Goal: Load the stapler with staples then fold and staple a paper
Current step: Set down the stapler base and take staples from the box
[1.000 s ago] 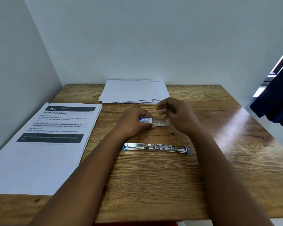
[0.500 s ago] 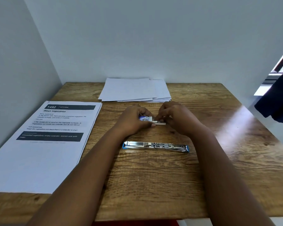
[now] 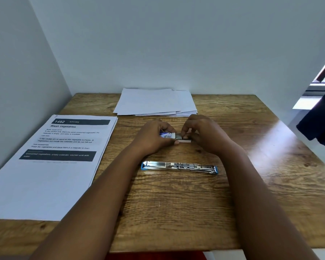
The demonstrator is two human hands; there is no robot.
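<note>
A metal stapler [image 3: 179, 167] with blue ends lies flat and opened out on the wooden table [image 3: 176, 212], between my forearms. Beyond it my left hand [image 3: 152, 138] grips a small blue-and-white staple box [image 3: 167, 135] whose white tray is slid out to the right. My right hand [image 3: 204, 135] has its fingertips pinched in that tray on what looks like a strip of staples [image 3: 178, 136]. A stack of blank white paper [image 3: 155, 102] lies at the back of the table.
A printed sheet [image 3: 51, 162] titled "Wash Vegetables" lies on a pile at the left edge. Walls close the table at the left and back. A dark cloth [image 3: 319, 124] hangs at the right, beside a window.
My right hand came down from above the box and its fingertips now pinch inside the slid-out tray. My left hand kept holding the box. The stapler has not moved.
</note>
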